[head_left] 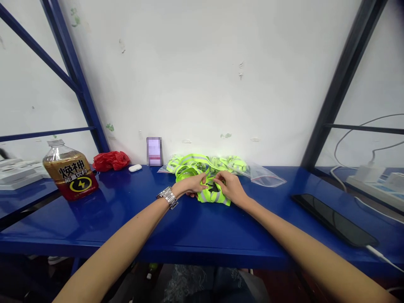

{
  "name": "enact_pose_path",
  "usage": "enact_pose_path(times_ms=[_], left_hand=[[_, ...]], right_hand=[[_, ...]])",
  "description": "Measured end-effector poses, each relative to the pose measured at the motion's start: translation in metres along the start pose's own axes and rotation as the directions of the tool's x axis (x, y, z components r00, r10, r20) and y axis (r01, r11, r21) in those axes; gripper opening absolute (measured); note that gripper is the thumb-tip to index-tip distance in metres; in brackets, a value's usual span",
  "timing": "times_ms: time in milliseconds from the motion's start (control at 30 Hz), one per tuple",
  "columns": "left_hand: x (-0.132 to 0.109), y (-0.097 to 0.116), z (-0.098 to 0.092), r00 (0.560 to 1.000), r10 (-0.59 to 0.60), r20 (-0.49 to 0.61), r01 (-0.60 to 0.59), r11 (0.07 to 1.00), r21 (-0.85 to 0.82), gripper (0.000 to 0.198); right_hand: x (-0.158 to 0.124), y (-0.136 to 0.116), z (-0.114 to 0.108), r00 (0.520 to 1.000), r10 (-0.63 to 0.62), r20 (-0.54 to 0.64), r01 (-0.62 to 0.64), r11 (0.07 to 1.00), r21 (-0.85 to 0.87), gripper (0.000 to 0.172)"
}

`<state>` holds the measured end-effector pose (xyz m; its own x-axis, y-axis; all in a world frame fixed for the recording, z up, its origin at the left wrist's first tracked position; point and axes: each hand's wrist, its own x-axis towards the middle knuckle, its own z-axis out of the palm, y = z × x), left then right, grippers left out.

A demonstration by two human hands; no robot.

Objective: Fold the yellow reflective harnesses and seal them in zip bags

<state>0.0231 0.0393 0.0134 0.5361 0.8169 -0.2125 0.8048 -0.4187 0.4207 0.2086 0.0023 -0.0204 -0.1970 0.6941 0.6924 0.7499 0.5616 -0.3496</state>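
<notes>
Left hand (192, 184), right hand (229, 186) pinching reflective strap (212, 194), arms outstretched.

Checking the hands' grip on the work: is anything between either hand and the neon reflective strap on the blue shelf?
Nothing visible. The left hand and right hand both already touch the neon reflective strap, with the pile of straps lying just behind.

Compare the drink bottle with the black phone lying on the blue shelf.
The bottle stands upright at the left; the phone lies flat at the right. The bottle is rounded, with amber liquid and a labelled front; the phone is thin, dark and glossy, with a white cable plugged in. Both rest on the blue shelf, untouched.
</notes>
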Motion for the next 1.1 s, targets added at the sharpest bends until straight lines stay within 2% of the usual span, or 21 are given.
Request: enact_pose_path(times_ms=[100, 167, 300, 367, 433, 500, 533, 567, 633, 733, 800, 900, 1033, 1100], left_hand=[[0.004, 0.0, -0.001, 1.0, -0.017, 0.012, 0.017, 0.999, 0.045, 0.028], [0.004, 0.002, -0.001, 1.0, 0.001, -0.005, -0.001, 0.995, 0.103, 0.025], [-0.002, 0.005, 0.004, 0.987, 0.1, -0.122, -0.067, 0.966, 0.248, 0.018], [-0.009, 0.005, 0.011, 0.973, 0.137, -0.188, -0.08, 0.956, 0.283, 0.017], [-0.017, 0.004, 0.022, 0.935, 0.197, -0.296, -0.088, 0.935, 0.344, 0.021], [-0.023, 0.001, 0.031, 0.855, 0.301, -0.421, -0.087, 0.886, 0.456, 0.028], [-0.026, 0.0, 0.035, 0.818, 0.366, -0.444, -0.103, 0.853, 0.512, 0.031], [-0.029, -0.002, 0.037, 0.79, 0.431, -0.437, -0.136, 0.818, 0.559, 0.035], [-0.033, -0.004, 0.039, 0.76, 0.537, -0.366, -0.246, 0.759, 0.603, 0.039], [-0.041, -0.006, 0.039, 0.718, 0.611, -0.332, -0.353, 0.732, 0.583, 0.032], [-0.045, -0.006, 0.038, 0.709, 0.622, -0.332, -0.374, 0.731, 0.571, 0.033], [-0.044, -0.008, 0.038, 0.741, 0.601, -0.3, -0.355, 0.73, 0.584, 0.023], [-0.041, -0.013, 0.039, 0.78, 0.555, -0.288, -0.33, 0.757, 0.564, 0.017], [-0.04, -0.016, 0.04, 0.784, 0.539, -0.307, -0.33, 0.782, 0.529, 0.019]], right_hand=[[-0.009, -0.002, -0.012, 0.985, -0.151, 0.085, 0.157, 0.985, -0.066, 0.041], [-0.016, -0.001, -0.024, 0.951, -0.243, 0.191, 0.266, 0.958, -0.108, 0.039], [-0.024, 0.004, -0.035, 0.858, -0.391, 0.333, 0.464, 0.867, -0.179, 0.058], [-0.024, 0.005, -0.034, 0.835, -0.406, 0.37, 0.504, 0.836, -0.22, 0.053], [-0.023, 0.005, -0.031, 0.833, -0.392, 0.39, 0.507, 0.823, -0.256, 0.046], [-0.021, 0.004, -0.028, 0.835, -0.369, 0.408, 0.494, 0.83, -0.26, 0.041], [-0.021, 0.004, -0.028, 0.84, -0.347, 0.418, 0.474, 0.843, -0.254, 0.039], [-0.02, 0.004, -0.027, 0.846, -0.315, 0.429, 0.445, 0.861, -0.245, 0.037], [-0.02, 0.004, -0.028, 0.86, -0.247, 0.447, 0.377, 0.898, -0.229, 0.036], [-0.019, 0.005, -0.029, 0.872, -0.187, 0.453, 0.305, 0.931, -0.202, 0.038], [-0.019, 0.004, -0.03, 0.878, -0.176, 0.446, 0.278, 0.945, -0.175, 0.039], [-0.024, 0.002, -0.03, 0.89, -0.16, 0.427, 0.245, 0.957, -0.152, 0.043], [-0.035, -0.001, -0.033, 0.898, -0.188, 0.397, 0.261, 0.956, -0.138, 0.066], [-0.039, -0.004, -0.035, 0.892, -0.212, 0.399, 0.276, 0.955, -0.109, 0.069]])
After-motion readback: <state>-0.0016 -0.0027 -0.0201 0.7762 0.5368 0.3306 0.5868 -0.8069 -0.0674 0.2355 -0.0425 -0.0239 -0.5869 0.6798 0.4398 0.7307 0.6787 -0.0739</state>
